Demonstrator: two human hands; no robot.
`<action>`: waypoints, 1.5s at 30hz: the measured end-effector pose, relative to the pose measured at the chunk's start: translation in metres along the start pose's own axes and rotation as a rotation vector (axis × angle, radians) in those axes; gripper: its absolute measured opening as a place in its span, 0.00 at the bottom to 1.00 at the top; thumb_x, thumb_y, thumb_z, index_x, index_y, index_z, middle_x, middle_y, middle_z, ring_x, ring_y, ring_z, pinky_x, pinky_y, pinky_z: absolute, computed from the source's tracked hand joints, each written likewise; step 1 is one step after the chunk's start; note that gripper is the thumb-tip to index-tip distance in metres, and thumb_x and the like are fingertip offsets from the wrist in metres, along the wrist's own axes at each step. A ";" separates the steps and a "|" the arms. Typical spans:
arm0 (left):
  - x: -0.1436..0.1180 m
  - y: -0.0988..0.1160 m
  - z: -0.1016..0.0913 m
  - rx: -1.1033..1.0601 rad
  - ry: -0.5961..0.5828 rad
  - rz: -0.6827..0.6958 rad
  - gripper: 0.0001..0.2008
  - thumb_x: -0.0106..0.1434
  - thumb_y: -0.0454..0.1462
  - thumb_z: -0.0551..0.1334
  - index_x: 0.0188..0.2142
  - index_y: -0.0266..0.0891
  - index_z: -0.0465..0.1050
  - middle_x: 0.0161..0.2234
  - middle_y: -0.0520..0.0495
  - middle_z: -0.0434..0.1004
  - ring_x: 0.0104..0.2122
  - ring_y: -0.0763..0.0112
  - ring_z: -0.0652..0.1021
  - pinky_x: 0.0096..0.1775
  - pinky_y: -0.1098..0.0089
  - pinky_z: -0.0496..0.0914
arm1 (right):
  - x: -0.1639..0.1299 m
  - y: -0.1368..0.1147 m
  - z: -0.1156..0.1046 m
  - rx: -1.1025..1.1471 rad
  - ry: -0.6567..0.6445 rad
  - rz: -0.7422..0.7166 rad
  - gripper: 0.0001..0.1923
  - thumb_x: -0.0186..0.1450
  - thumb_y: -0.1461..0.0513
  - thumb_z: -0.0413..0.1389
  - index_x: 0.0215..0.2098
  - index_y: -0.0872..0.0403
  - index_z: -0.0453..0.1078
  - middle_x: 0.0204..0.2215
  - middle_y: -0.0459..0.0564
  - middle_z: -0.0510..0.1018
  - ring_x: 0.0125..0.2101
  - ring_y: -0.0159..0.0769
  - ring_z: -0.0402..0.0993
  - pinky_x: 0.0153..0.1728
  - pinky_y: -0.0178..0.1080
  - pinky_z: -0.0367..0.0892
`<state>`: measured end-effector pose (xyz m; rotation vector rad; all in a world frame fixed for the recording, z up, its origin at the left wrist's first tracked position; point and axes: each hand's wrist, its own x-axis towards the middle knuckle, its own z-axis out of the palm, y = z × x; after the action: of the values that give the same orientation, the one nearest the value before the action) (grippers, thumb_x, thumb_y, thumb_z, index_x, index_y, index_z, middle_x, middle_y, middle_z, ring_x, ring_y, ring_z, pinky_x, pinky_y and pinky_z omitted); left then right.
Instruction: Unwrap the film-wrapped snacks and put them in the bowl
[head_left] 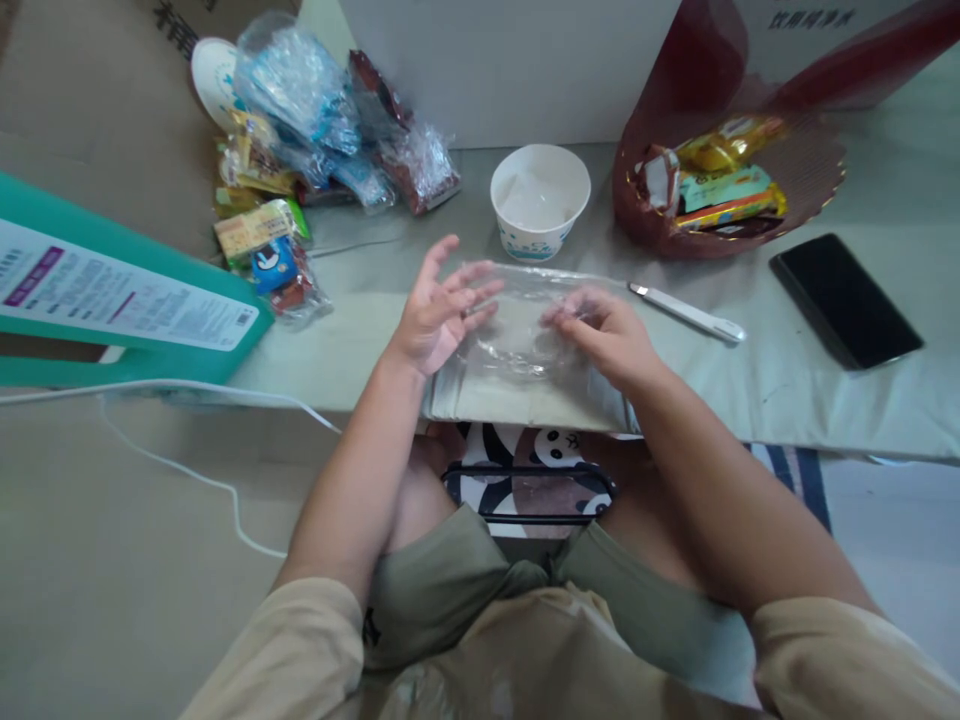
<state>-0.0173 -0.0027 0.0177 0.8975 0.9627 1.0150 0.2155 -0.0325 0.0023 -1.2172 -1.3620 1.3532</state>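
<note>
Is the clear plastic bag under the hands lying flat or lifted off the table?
Lying flat. The clear plastic bag is spread on the table, the right hand pressing it, the left hand open at its edge.

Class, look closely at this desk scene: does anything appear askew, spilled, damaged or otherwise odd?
Snack packets lie in a loose, tumbled heap at the table's far left, some overlapping. The green-edged box lies tipped at an angle. Nothing looks spilled or broken; both hands rest on clear plastic wrap.
</note>
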 end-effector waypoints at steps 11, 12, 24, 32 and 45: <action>-0.004 0.002 -0.006 0.100 -0.163 -0.185 0.13 0.51 0.43 0.71 0.36 0.42 0.78 0.23 0.51 0.78 0.19 0.69 0.77 0.22 0.69 0.70 | -0.008 -0.013 -0.013 0.139 -0.065 0.018 0.23 0.56 0.40 0.62 0.32 0.49 0.71 0.28 0.47 0.79 0.28 0.39 0.75 0.31 0.42 0.70; -0.003 0.003 -0.008 0.086 -0.188 -0.163 0.13 0.51 0.46 0.70 0.30 0.40 0.78 0.24 0.48 0.79 0.21 0.68 0.78 0.24 0.67 0.72 | -0.009 -0.014 -0.016 0.145 -0.096 0.010 0.25 0.57 0.38 0.59 0.30 0.50 0.73 0.30 0.50 0.80 0.31 0.41 0.76 0.33 0.44 0.70; -0.014 -0.019 0.022 0.607 0.268 0.493 0.11 0.60 0.41 0.69 0.42 0.43 0.74 0.43 0.45 0.79 0.47 0.64 0.77 0.54 0.63 0.71 | -0.006 -0.012 0.007 -0.084 0.159 -0.004 0.13 0.56 0.54 0.64 0.32 0.50 0.67 0.27 0.43 0.72 0.26 0.32 0.64 0.29 0.37 0.60; -0.009 -0.026 0.035 0.113 -0.079 0.074 0.19 0.52 0.49 0.76 0.37 0.41 0.78 0.34 0.49 0.80 0.34 0.69 0.77 0.41 0.68 0.72 | -0.009 -0.010 0.014 0.063 0.190 -0.089 0.24 0.54 0.51 0.69 0.44 0.48 0.70 0.45 0.50 0.77 0.43 0.39 0.74 0.45 0.42 0.69; 0.002 0.000 0.023 0.006 0.077 0.104 0.10 0.55 0.44 0.64 0.30 0.39 0.71 0.25 0.54 0.70 0.27 0.76 0.72 0.32 0.72 0.65 | 0.062 -0.097 0.000 -0.886 0.400 -0.270 0.09 0.54 0.63 0.59 0.25 0.50 0.61 0.21 0.43 0.65 0.24 0.31 0.58 0.29 0.38 0.55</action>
<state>0.0043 -0.0038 0.0247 0.9272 0.9919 1.1428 0.1974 0.0341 0.0945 -1.6611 -1.7925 0.2458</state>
